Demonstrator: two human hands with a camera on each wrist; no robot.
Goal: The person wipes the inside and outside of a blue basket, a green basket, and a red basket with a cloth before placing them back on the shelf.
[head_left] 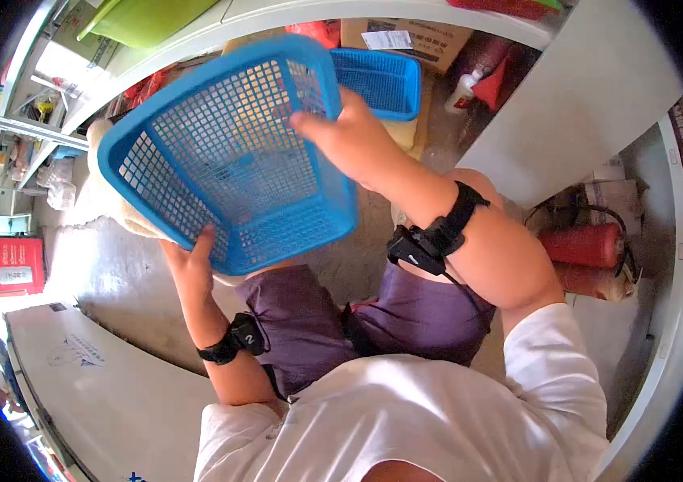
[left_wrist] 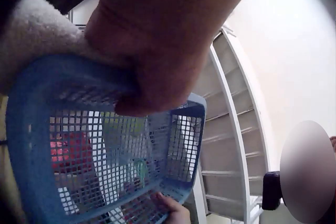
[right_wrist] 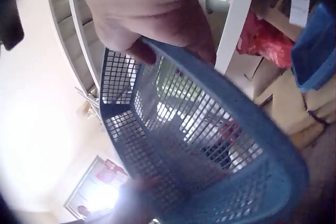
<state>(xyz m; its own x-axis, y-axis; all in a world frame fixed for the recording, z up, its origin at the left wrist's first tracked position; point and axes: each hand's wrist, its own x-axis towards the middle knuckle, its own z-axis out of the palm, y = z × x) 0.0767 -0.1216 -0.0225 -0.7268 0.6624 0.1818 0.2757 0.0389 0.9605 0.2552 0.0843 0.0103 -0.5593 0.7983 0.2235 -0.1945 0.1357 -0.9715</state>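
A blue plastic basket (head_left: 197,76) with lattice walls is held tilted up in front of me, its open side facing me. My left hand (head_left: 190,265) grips the near left rim, thumb over the edge. Against the outside of that same side lies a pale fuzzy cloth (head_left: 126,210), which reaches the left hand; the left fingers are hidden behind the basket. My right hand (head_left: 349,138) grips the right rim, its thumb inside, as the right wrist view shows on the basket's rim (right_wrist: 231,95). Nothing lies inside the basket.
A second, smaller blue basket (head_left: 406,108) stands on the floor beyond, near a cardboard box (head_left: 438,40). Red fire extinguishers (head_left: 582,245) lie at the right. A white panel (head_left: 574,104) stands on the right, and a white surface (head_left: 100,386) on the left.
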